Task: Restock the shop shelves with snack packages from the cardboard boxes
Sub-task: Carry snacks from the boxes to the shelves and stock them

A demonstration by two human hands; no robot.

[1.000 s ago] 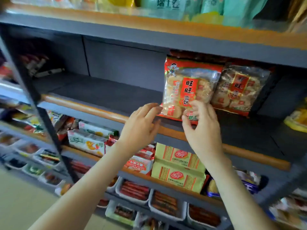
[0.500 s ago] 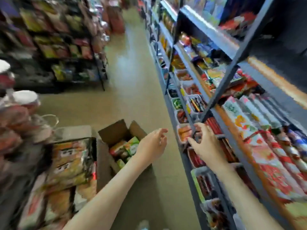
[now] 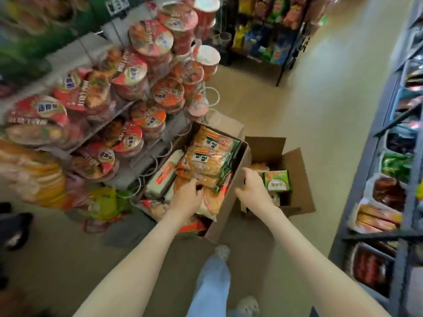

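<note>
The left hand (image 3: 186,199) reached among snack packages (image 3: 206,156) in the cardboard box (image 3: 226,216) on the floor (image 3: 297,110), its grip unclear. The right hand (image 3: 254,191) hovered slack and empty over the box's right edge, likely to help lift.

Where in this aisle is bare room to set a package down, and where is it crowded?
Bare floor runs between the small box and the right-hand shelves, and on up the aisle. The big box is packed with snack packs; the noodle-cup rack close beside it leaves no room.
</note>
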